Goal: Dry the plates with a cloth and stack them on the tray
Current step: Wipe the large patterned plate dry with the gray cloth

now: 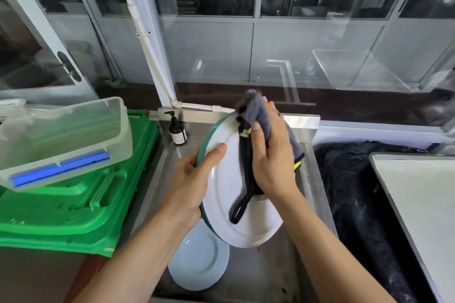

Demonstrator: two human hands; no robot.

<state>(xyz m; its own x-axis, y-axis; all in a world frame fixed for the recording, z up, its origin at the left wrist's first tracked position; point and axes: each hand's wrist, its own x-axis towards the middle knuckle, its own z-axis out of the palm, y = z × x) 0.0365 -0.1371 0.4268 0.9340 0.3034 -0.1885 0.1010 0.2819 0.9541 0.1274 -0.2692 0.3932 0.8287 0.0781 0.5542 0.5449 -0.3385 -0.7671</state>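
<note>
Over the steel sink [248,275], the left hand [194,179] grips the tilted white plate [221,194] by its rim while the right hand [270,155] clutches the grey cloth [253,108] against its face: drying, seemingly midway; next likely wipe, then find the tray

Below you, a steel sink [317,179] holds a pale blue plate [197,261] (lying flat) and a brown pump bottle [177,130] at its back corner.

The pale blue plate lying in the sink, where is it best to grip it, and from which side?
Grip the pale blue plate at its near-left rim, coming from the left. It lies flat in the sink, and the white plate overhangs its far edge.
</note>
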